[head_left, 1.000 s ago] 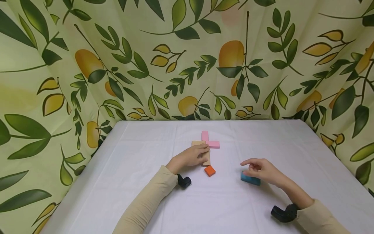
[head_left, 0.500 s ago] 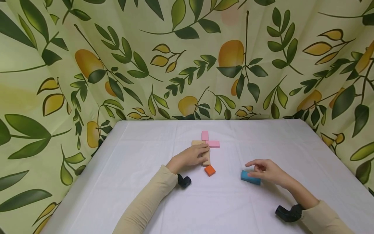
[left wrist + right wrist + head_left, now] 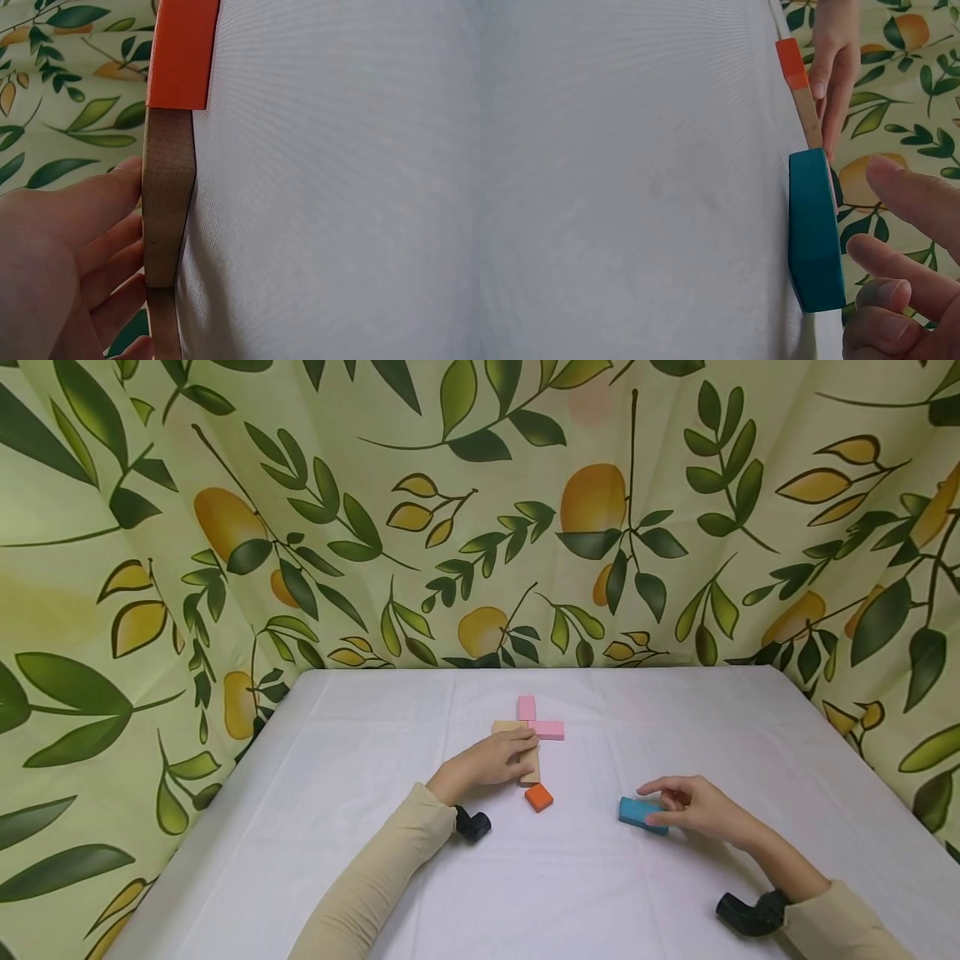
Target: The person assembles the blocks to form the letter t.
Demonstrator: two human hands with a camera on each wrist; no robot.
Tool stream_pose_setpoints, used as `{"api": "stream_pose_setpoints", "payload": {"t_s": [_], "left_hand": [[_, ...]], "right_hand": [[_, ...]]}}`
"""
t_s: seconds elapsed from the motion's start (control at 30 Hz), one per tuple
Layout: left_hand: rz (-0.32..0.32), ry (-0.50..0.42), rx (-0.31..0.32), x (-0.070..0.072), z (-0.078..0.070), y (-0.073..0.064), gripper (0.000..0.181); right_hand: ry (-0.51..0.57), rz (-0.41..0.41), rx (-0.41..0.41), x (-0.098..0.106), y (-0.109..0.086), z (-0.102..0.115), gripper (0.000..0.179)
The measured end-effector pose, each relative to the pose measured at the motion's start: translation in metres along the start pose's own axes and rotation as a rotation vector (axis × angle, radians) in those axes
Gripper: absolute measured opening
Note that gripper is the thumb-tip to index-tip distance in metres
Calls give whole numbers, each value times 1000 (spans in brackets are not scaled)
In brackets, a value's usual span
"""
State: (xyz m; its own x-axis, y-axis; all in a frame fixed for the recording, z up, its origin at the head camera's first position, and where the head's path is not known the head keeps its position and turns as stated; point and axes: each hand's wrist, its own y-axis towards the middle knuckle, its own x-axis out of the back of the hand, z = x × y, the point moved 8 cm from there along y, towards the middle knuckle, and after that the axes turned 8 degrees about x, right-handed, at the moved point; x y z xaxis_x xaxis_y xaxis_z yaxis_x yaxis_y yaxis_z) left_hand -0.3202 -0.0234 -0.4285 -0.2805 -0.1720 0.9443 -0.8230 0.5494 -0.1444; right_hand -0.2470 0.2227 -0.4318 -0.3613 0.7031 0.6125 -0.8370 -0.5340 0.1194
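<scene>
My left hand [image 3: 491,760] rests its fairly straight fingers on a wooden block [image 3: 532,770], partly hidden underneath. Another wooden block [image 3: 506,725] shows just beyond the fingers. Two pink blocks, one upright in the head view [image 3: 527,707] and one crosswise [image 3: 552,731], adjoin the wooden ones. An orange block [image 3: 538,797] sits turned at the near end; in the left wrist view the orange block [image 3: 184,56] appears beside the wood. Off to the right lies a blue block [image 3: 634,811]. My right hand [image 3: 697,808] hovers by it, thumb and forefinger apart from the blue block [image 3: 814,232].
A white cloth [image 3: 360,735] covers the table. Behind it hangs a curtain [image 3: 420,552] printed with leaves and fruit. Each wrist wears a black camera, the left camera [image 3: 472,825] near the orange block and the right camera [image 3: 750,913] nearer the front.
My right hand has drawn back to the right and slightly toward me, uncovering more of the blue block. The left hand and all the blocks have stayed in place.
</scene>
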Motion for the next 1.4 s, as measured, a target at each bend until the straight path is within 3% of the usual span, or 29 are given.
{"api": "stream_pose_setpoints", "payload": {"t_s": [0.67, 1.4], "left_hand": [[-5, 1, -4, 0, 0, 1, 54], [-15, -5, -15, 2, -1, 0, 53]], "right_hand": [[-30, 67, -70, -6, -5, -5, 46], [-27, 48, -100, -6, -5, -8, 41]]}}
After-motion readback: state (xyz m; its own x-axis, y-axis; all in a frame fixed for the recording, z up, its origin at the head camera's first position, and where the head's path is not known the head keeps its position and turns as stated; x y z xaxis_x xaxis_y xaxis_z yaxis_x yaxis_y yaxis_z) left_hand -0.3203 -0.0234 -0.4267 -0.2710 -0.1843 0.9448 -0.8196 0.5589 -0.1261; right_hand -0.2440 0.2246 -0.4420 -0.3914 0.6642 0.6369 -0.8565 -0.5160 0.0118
